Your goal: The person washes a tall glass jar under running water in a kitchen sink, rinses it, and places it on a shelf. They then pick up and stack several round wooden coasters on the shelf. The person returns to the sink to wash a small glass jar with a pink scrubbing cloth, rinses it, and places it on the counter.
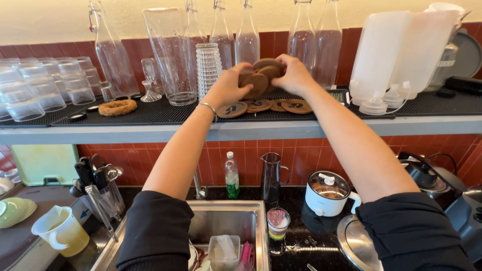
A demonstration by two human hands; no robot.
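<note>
Head view showed a bundle of round wooden coasters (pixel 261 76) held up above the shelf (pixel 241 129), gripped from both sides. The left hand (pixel 228 86) was closed round the left edge of the bundle, fingers curled over the discs, a thin bracelet (pixel 209 108) at its wrist. The right hand (pixel 292 74) was wrapped over the right and top edge, pressing the discs against the other hand. Both arms reached up from black sleeves (pixel 155 228).

Just beneath the bundle, four more coasters (pixel 263 106) lay flat in a row on the black ribbed mat (pixel 165 113) covering the shelf, some overlapping. Behind the hands stood tall clear swing-top bottles (pixel 248 37), and to their left a ridged stack of glasses (pixel 208 65) and a wide glass jug (pixel 170 55). Further left on the mat lay a woven ring (pixel 117 107), with stacked clear plastic tubs (pixel 45 88) beyond it. On the right end of the shelf stood upturned white plastic pitchers (pixel 401 55).

Below the shelf, against red tiles, the dark table (pixel 301 236) carried a steel sink (pixel 226 221), a small green-filled bottle (pixel 231 176), a dark glass jug (pixel 271 176), a white electric pot with a glass lid (pixel 329 193) and a tumbler (pixel 277 223). At the far left stood a pale yellow jug (pixel 63 231).
</note>
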